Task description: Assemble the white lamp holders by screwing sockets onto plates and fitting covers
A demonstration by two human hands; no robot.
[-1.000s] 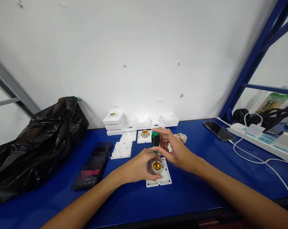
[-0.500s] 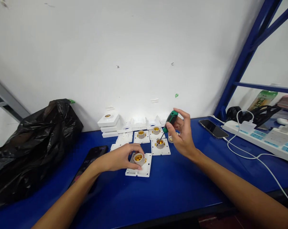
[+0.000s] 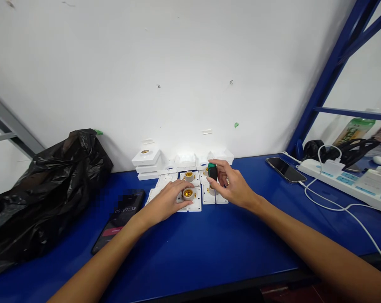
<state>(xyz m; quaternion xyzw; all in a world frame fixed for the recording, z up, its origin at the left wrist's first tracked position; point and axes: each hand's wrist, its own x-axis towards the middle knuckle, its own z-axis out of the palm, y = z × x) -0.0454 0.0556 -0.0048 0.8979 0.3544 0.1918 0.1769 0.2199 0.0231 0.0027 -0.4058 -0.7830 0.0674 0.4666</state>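
My left hand (image 3: 165,201) rests on a white square plate with a brass lamp socket (image 3: 188,194) on the blue table (image 3: 209,248), fingers curled round the socket. My right hand (image 3: 233,185) grips a green-handled screwdriver (image 3: 212,171), held upright above the neighbouring socket plate (image 3: 214,197). Two more socket plates lie just behind, one (image 3: 189,176) at the left. White plate stacks (image 3: 146,162) stand against the wall.
A black plastic bag (image 3: 41,198) fills the table's left. A phone showing a timer (image 3: 117,221) lies left of my left arm. At the right are another phone (image 3: 284,169), a white power strip (image 3: 345,183) with cables, and a blue shelf frame (image 3: 329,75).
My left hand slid the socket plate away from me, up beside the other plates. My right hand lifted the screwdriver out of that socket and now holds it over the neighbouring plate.
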